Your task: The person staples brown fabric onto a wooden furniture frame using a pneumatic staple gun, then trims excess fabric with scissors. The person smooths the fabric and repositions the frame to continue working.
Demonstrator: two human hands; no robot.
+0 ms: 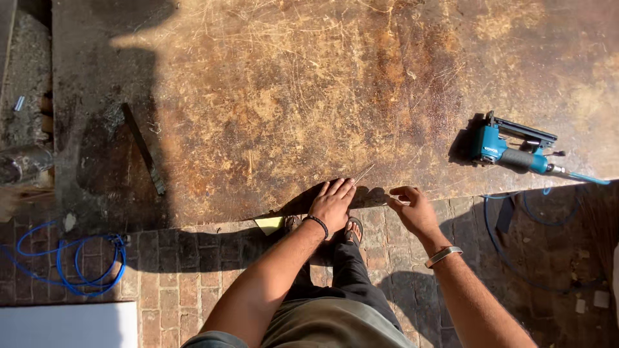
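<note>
My left hand (333,201) lies palm down at the near edge of a scratched brown wooden board (290,96). Its fingers press on a thin strip (363,173) that pokes out past the fingertips. A dark band circles that wrist. My right hand (412,207) hovers just beyond the board's edge, fingers curled and pinched near the strip's near end; whether it grips anything is unclear. A metal bracelet sits on that wrist.
A blue pneumatic nail gun (512,149) rests on the board at right, its blue hose (535,219) trailing down. A dark flat bar (144,149) lies at left. Coiled blue hose (71,258) and a white panel (64,325) sit on the brick floor.
</note>
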